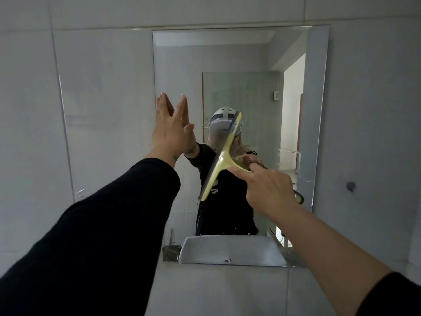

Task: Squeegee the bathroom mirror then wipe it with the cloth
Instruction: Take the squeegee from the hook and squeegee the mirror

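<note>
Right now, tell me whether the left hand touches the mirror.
Touching: the head view shows the left hand meeting its own reflection on the mirror, fingertip to fingertip.

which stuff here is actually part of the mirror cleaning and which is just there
Part of the job:
- mirror, being cleaned
- yellow squeegee, blade tilted against the glass
- right hand, gripping the squeegee handle
- left hand, flat and open at the mirror's left edge

Just there:
- wall hook, right of the mirror
- tiled wall

No cloth is in view.
</note>
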Demonstrator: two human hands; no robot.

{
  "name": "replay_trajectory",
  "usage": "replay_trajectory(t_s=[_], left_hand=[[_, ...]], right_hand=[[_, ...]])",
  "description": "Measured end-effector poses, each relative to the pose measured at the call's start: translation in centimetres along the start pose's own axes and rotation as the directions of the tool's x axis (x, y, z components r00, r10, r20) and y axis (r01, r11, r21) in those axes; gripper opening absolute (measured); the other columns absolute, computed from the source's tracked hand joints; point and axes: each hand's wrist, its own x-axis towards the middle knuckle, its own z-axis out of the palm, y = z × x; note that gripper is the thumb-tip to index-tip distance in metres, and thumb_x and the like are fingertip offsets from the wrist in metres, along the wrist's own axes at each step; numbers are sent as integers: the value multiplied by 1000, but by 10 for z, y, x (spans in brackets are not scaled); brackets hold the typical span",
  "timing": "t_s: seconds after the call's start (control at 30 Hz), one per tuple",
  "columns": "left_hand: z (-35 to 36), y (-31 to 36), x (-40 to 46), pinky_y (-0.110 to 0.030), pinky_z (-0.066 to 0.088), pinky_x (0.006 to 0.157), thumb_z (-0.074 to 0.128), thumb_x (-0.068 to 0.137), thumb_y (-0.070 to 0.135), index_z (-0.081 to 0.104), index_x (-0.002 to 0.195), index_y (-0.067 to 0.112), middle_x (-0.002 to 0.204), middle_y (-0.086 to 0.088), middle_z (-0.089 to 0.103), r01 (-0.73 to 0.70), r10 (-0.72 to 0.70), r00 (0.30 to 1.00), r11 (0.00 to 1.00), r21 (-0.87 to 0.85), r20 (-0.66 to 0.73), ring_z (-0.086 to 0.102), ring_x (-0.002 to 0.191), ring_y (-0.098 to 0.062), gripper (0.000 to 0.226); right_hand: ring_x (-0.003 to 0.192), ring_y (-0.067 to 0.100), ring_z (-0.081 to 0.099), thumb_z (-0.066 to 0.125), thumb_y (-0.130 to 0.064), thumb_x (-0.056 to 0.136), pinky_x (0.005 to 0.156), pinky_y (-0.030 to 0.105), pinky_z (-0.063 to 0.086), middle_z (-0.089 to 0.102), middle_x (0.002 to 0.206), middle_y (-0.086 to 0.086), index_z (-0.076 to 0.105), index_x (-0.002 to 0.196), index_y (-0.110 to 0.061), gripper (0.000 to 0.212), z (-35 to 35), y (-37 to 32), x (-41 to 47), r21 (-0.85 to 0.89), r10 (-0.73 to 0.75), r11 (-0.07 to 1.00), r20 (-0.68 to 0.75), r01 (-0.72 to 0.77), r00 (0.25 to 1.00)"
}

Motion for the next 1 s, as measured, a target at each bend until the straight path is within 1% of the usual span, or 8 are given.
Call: replay_trajectory(t_s=[0.1, 0.2, 0.37, 0.43, 0.53, 0.63, 0.8, 1.0], left_hand=[[11, -1, -15, -51, 32, 110, 51, 95, 33, 17, 148, 36, 160, -7, -9, -13, 12, 999, 999, -35, -48, -2, 147, -25, 62], [25, -5, -34, -55, 22, 113, 51, 93, 39, 18, 148, 32, 159, -13, -4, -81, 82, 996, 996, 21, -37, 3, 146, -32, 64], [42, -11, -63, -56, 11, 115, 53, 89, 48, 7, 148, 36, 158, -7, -16, -98, 94, 995, 990, 106, 45, -13, 145, -31, 77], [43, -12, -68, -55, 12, 116, 57, 88, 47, 5, 149, 36, 158, -7, -17, -87, 81, 992, 994, 67, 95, -16, 145, -32, 81], [41, -11, -71, -59, 21, 113, 58, 89, 37, 2, 149, 38, 158, -4, -19, -62, 57, 993, 997, 38, 107, -19, 144, -30, 82], [40, -8, -72, -59, 30, 109, 58, 89, 29, 2, 148, 41, 158, 0, -20, -36, 32, 994, 999, 35, 104, -21, 144, -26, 83], [41, -9, -73, -56, 33, 107, 60, 88, 36, 1, 148, 42, 158, 0, -20, -31, 26, 994, 999, 44, 105, -20, 144, -26, 84], [45, -9, -73, -54, 34, 107, 58, 88, 42, -3, 147, 44, 158, 1, -22, -35, 30, 996, 997, 63, 88, -21, 144, -25, 85]], right_hand=[[87, 26, 60, 38, -12, 91, 64, 34, 43, 55, 108, -1, 22, 141, -54, 67, 1, 11, -7, 17, 35, 999, -34, -35, 999], [90, 28, 61, 36, -11, 90, 68, 36, 47, 57, 114, 0, 23, 139, -56, 68, -1, 30, -14, 42, 114, 993, -34, -112, 993], [87, 25, 59, 38, -17, 94, 65, 31, 43, 60, 112, -1, 26, 136, -60, 62, 1, 66, -37, 97, 291, 953, -13, -289, 957], [89, 26, 59, 37, -20, 96, 66, 31, 41, 61, 117, 1, 28, 137, -58, 57, 2, 76, -48, 127, 354, 928, -7, -351, 935], [79, 23, 52, 39, -23, 97, 64, 30, 37, 61, 118, 3, 28, 139, -55, 54, 9, 80, -61, 222, 441, 872, 34, -437, 897], [72, 20, 47, 40, -21, 96, 62, 29, 38, 62, 102, 6, 31, 140, -51, 54, 26, 70, -72, 380, 513, 780, 65, -497, 856], [63, 18, 45, 39, -13, 94, 56, 30, 35, 47, 67, -2, 35, 142, -43, 57, 57, 38, -81, 603, 598, 621, 49, -501, 800], [54, 14, 38, 43, -12, 95, 48, 24, 29, 43, 58, -2, 35, 143, -36, 55, 85, -3, -78, 750, 675, 477, 22, -459, 737]])
